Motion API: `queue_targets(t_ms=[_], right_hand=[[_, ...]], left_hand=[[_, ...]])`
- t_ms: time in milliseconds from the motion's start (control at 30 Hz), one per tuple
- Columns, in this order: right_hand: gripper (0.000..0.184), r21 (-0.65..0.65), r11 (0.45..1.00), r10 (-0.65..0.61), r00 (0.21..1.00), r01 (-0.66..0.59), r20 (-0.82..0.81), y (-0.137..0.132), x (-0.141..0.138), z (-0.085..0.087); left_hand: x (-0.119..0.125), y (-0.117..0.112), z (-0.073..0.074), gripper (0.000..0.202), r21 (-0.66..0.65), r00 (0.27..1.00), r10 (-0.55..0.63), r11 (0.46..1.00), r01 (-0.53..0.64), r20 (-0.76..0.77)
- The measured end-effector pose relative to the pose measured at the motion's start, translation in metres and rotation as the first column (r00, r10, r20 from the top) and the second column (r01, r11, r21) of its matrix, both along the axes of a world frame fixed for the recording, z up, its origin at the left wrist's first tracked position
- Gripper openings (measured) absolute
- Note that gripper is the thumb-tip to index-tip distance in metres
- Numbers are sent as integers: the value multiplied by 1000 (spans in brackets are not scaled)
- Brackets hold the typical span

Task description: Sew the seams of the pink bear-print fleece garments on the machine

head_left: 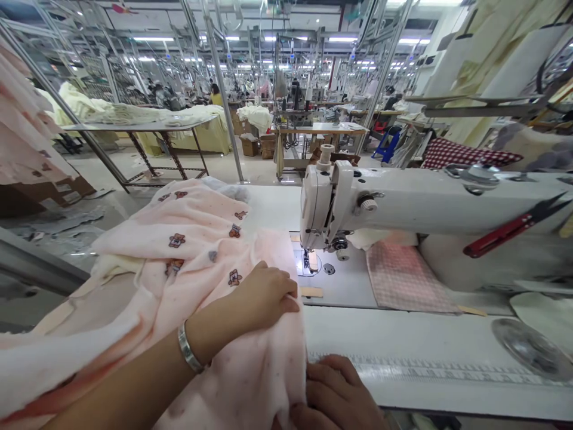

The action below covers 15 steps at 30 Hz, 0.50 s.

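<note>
Little room, fabric edge [299,328] to presser-foot [307,259]

There is room to pass low over the near right strip of the bench [403,331], along the ruler markings [447,368], up to the metal disc [530,349]. Farther back the sewing machine [416,197] blocks the way, checked fabric [412,278] partly fills the gap beneath its arm, and bunched pink fabric [203,239] obstructs the left.

A flat, shiny silver bangle [190,347] circles the bare left forearm [145,377] just behind the left hand [265,297].
</note>
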State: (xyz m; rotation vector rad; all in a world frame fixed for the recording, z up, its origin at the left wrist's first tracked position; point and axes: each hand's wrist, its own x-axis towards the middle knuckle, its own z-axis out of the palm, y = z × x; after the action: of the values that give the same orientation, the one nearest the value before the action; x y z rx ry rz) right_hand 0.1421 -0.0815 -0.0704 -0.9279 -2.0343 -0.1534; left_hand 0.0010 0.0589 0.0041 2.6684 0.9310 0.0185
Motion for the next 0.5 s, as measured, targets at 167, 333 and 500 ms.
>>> queue_targets(t_ms=[167, 333, 500], right_hand=[[29, 21, 999, -29, 999, 29, -23, -4, -2, -1], [29, 31, 998, -60, 997, 62, -47, -6, -4, -4], [34, 33, 999, -27, 998, 26, 50, 2, 3, 4]], left_hand=[[6, -7, 3, 7, 34, 999, 29, 999, -29, -29], [26, -33, 6, 12, 236, 984, 14, 971, 29, -176], [20, -61, -11, 19, 186, 973, 53, 982, -11, -224]])
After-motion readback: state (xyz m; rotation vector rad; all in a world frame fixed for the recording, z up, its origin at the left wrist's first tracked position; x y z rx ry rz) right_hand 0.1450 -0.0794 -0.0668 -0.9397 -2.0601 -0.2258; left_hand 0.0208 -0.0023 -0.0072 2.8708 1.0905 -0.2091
